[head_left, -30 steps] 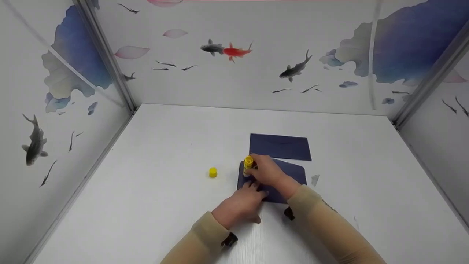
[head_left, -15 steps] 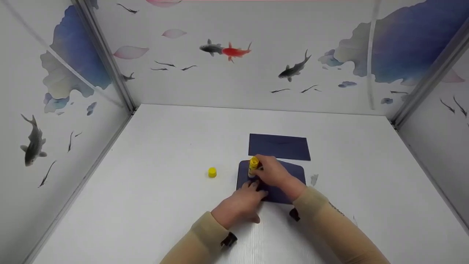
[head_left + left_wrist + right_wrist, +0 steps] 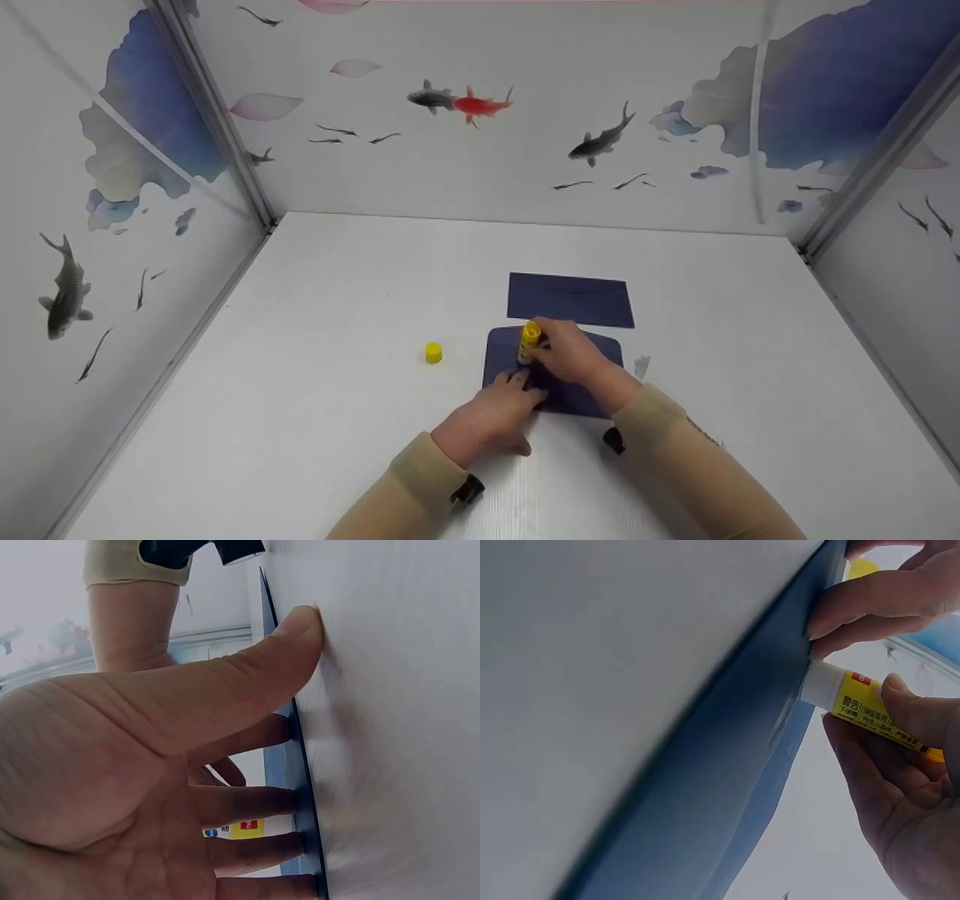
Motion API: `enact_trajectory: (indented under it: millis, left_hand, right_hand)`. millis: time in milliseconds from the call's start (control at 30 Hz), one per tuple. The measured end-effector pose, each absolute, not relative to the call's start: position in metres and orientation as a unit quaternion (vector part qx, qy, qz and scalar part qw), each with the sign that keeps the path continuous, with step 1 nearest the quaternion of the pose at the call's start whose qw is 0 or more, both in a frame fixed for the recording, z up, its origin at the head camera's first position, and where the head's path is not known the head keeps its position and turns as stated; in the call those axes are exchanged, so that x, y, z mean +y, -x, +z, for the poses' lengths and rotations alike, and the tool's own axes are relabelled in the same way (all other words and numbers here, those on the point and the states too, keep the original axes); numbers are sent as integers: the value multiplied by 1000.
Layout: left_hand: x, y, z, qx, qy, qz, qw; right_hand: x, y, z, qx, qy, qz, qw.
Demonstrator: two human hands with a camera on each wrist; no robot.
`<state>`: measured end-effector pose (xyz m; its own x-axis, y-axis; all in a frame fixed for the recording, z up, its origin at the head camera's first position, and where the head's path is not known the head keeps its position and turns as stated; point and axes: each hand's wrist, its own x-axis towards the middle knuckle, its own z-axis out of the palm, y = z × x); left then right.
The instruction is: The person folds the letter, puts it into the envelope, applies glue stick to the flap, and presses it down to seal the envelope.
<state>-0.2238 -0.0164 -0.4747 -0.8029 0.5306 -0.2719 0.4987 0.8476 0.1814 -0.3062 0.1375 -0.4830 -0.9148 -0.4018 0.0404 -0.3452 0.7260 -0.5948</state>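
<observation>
A dark blue envelope [image 3: 573,399] with rounded far corners lies flat on the white table. My left hand [image 3: 491,418] rests on its left part, fingers spread and straight, fingertips pressing the paper down. In the left wrist view the thumb [image 3: 296,630] reaches past the near edge. My right hand [image 3: 571,354] grips a yellow glue stick [image 3: 528,345] between thumb and fingers, upright with its white end down. The right wrist view shows that end of the glue stick [image 3: 855,697] right at the paper, just beyond the left fingertips.
A yellow cap [image 3: 433,352] stands on the table to the left. Behind the envelope lies a second dark blue paper rectangle [image 3: 570,300]. A grey smudge [image 3: 642,367] marks the table at right. White walls [image 3: 480,172] with painted fish enclose the back and sides.
My right hand has slid the glue stick a little to the right along the far part of the envelope. The left hand has stayed in place.
</observation>
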Motion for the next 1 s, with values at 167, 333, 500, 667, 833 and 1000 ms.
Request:
enact_trajectory:
  millis: [167, 333, 500, 667, 833, 1000]
  left_hand:
    - [-16, 224, -475, 948, -268, 48, 164]
    - [-16, 223, -476, 948, -268, 53, 162]
    - [-16, 223, -476, 948, -269, 57, 158]
    - [-17, 223, -477, 948, -264, 72, 161]
    - [-16, 223, -476, 949, -259, 75, 166]
    - [-16, 223, -476, 948, -259, 71, 168]
  right_hand:
    - [146, 305, -485, 928, 192, -314, 50]
    - [153, 304, -485, 931, 184, -310, 51]
    - [160, 303, -484, 934, 182, -303, 52]
    - [167, 302, -482, 936, 178, -299, 52]
    - [172, 302, -483, 939, 166, -295, 59]
    - [179, 301, -483, 941, 162, -292, 54]
